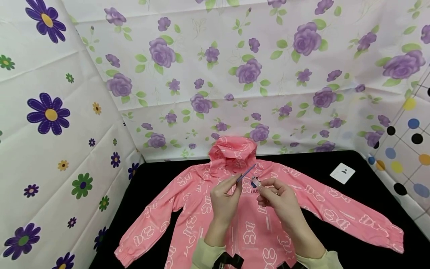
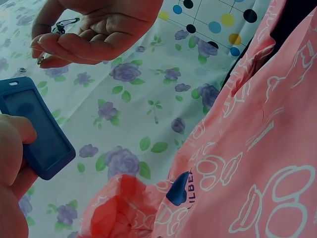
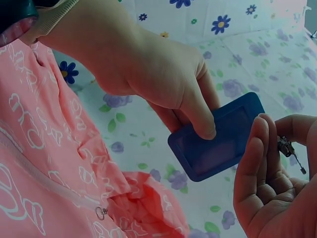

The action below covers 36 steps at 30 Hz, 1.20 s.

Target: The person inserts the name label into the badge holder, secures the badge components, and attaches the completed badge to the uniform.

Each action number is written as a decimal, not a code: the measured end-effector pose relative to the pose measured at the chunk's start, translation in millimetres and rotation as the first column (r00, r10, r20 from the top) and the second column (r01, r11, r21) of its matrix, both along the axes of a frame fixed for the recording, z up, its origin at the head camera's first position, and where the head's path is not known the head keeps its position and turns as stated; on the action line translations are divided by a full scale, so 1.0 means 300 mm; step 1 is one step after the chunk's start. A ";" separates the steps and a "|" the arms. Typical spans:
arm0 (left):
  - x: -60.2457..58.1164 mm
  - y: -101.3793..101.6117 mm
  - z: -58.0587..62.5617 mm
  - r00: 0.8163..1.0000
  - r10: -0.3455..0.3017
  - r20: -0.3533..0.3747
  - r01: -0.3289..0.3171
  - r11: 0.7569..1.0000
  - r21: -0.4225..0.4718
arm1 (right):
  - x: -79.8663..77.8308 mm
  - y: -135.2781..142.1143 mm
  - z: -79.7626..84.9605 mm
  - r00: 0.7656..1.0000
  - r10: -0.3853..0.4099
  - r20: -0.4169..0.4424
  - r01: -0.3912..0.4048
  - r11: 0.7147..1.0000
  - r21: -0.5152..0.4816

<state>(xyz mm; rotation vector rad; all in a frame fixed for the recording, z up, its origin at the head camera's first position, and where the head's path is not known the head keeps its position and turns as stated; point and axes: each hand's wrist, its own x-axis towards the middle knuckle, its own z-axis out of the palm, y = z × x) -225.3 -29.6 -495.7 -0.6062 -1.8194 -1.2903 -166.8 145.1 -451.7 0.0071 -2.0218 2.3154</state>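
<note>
A person's left hand (image 1: 224, 196) pinches a blue rectangular card holder (image 3: 215, 141); the right hand (image 1: 280, 196), at its four o'clock, pinches a silvery metal clip (image 3: 284, 146) above a pink bear-print jacket (image 1: 249, 224).

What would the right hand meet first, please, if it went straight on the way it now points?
Probably the blue card holder, gripped by the left hand: in the head view, the right hand points leftward, toward it. Depth is unclear, so it might just miss.
</note>
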 end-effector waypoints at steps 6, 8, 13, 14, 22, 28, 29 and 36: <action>0.000 0.000 0.005 1.000 -0.003 -0.028 0.003 1.000 0.015 | -0.004 0.009 0.010 0.999 -0.017 0.028 0.017 1.000 0.008; 0.000 -0.001 0.012 0.999 -0.002 -0.050 0.003 1.000 0.018 | -0.006 0.013 0.014 0.999 -0.032 0.030 0.031 0.999 0.027; 0.002 -0.014 0.034 0.998 0.001 -0.066 0.001 0.999 0.034 | -0.014 0.024 0.014 0.999 -0.049 0.017 0.048 0.996 0.070; 0.004 -0.020 0.036 0.998 0.001 -0.062 0.001 0.999 0.038 | -0.017 0.028 0.011 0.999 -0.047 0.017 0.046 0.996 0.078; 0.007 -0.065 0.040 0.999 -0.034 -0.026 0.034 0.999 -0.004 | -0.082 0.104 -0.055 0.995 0.047 0.089 -0.060 0.986 0.154; 0.012 -0.101 0.045 0.995 -0.095 -0.008 0.094 0.992 -0.087 | -0.153 0.167 -0.168 0.976 0.165 0.139 -0.199 0.938 0.284; 0.013 -0.107 0.042 0.994 -0.106 0.001 0.106 0.990 -0.097 | -0.165 0.173 -0.189 0.976 0.165 0.143 -0.201 0.935 0.293; 0.020 -0.138 0.017 0.985 -0.165 0.048 0.171 0.969 -0.177 | -0.222 0.216 -0.264 0.984 0.088 0.156 -0.147 0.894 0.423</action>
